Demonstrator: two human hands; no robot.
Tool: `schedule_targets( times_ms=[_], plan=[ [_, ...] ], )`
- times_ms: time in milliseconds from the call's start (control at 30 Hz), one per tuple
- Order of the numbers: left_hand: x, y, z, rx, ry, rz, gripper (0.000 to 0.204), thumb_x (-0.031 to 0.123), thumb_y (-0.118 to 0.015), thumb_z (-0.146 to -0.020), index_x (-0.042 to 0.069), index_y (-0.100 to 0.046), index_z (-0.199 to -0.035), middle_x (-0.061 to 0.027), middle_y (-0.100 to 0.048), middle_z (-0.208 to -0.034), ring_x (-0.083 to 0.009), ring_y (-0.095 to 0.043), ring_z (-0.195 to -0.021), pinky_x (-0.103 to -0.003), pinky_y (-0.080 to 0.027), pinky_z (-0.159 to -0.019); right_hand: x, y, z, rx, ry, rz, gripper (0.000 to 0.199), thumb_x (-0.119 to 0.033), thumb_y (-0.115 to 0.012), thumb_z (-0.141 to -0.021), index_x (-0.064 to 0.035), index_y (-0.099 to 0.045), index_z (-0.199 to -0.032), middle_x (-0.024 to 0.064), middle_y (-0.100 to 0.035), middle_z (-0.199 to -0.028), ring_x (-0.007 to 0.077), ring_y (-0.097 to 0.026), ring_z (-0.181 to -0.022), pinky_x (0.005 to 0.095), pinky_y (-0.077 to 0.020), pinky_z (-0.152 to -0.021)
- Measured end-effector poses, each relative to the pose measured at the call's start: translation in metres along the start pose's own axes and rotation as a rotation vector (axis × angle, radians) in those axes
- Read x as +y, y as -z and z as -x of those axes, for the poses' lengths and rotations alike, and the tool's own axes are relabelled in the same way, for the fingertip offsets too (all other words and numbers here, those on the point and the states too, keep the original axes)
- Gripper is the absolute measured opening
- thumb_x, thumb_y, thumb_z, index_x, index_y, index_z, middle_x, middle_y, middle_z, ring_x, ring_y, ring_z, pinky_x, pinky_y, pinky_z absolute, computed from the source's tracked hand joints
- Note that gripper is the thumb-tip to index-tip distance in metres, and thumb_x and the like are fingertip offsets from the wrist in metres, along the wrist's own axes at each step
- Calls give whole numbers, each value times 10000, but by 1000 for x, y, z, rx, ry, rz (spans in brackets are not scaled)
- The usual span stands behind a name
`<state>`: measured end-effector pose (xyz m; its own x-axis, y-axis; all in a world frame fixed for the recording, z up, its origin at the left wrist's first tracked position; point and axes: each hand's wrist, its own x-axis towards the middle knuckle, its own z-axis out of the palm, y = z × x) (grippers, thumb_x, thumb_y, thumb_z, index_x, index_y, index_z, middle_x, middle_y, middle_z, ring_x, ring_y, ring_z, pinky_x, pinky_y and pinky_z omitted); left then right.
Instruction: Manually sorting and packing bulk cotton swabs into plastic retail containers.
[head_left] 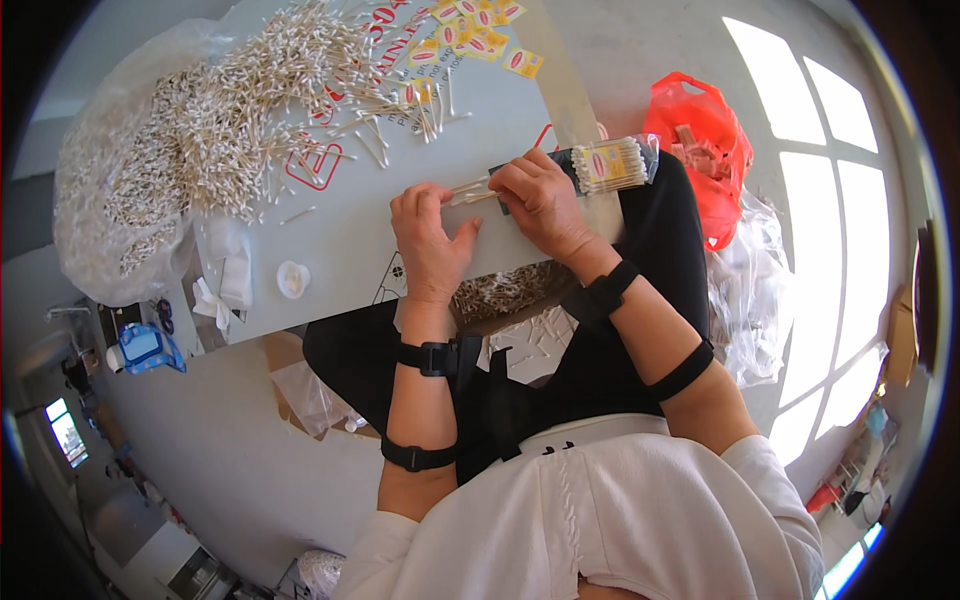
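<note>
- The left hand (428, 240) lies knuckles up, fingers curled downward, thumb stretched toward the right hand; its forearm rises straight from the lower edge, with a black strap at the wrist and another near the elbow
- The right hand (545, 205) sits just beside it, knuckles up, fingers bent in a closed grip; its forearm slants in from the lower right, strapped likewise

Bright daylight from the windows (820, 200) at right — glare there, fisheye-bent, dark-vignetted edges.
</note>
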<state>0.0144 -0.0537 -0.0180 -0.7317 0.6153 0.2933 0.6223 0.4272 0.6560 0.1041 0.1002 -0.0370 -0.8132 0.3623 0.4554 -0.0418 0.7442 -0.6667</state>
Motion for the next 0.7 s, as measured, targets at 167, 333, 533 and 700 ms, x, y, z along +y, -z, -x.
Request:
schedule_targets(
  times_ms=[167, 333, 533, 700],
  plan=[
    [-6, -3, 4, 54, -41, -20, 262, -63, -715, -669, 55, -615, -881, -68, -579, -964, -294, -533, -957, -400, -482, -808, 0, 0, -2, 2, 11, -37, 136, -20, -687, -712, -84, -628, -817, 45, -648, -794, 284, -582, -824, 378, -495, -745],
    [-15, -6, 0, 67, -42, -48, 215, -95, -681, -689, 38, -628, -848, -71, -582, -938, -292, -539, -918, -396, -490, -776, -4, 1, -4, -23, -2, -80, 139, -10, -693, -701, -88, -641, -802, 48, -656, -797, 278, -584, -821, 370, -501, -751],
    [-16, -8, 3, 124, 18, 44, 273, -84, -654, -736, 41, -635, -978, -97, -582, -1022, -292, -537, -986, -388, -478, -828, -9, 2, -2, -19, -28, -85, 144, 0, -702, -704, -80, -643, -807, 46, -661, -815, 278, -582, -835, 373, -503, -770],
    [-20, -11, 10, 273, 122, 266, 306, 32, -607, -891, 45, -582, -1195, -83, -566, -1230, -190, -544, -1105, -343, -452, -893, -19, 2, 5, -2, -58, -106, 238, 9, -687, -746, -48, -635, -971, 95, -631, -1036, 309, -578, -985, 374, -497, -857]
  ],
)
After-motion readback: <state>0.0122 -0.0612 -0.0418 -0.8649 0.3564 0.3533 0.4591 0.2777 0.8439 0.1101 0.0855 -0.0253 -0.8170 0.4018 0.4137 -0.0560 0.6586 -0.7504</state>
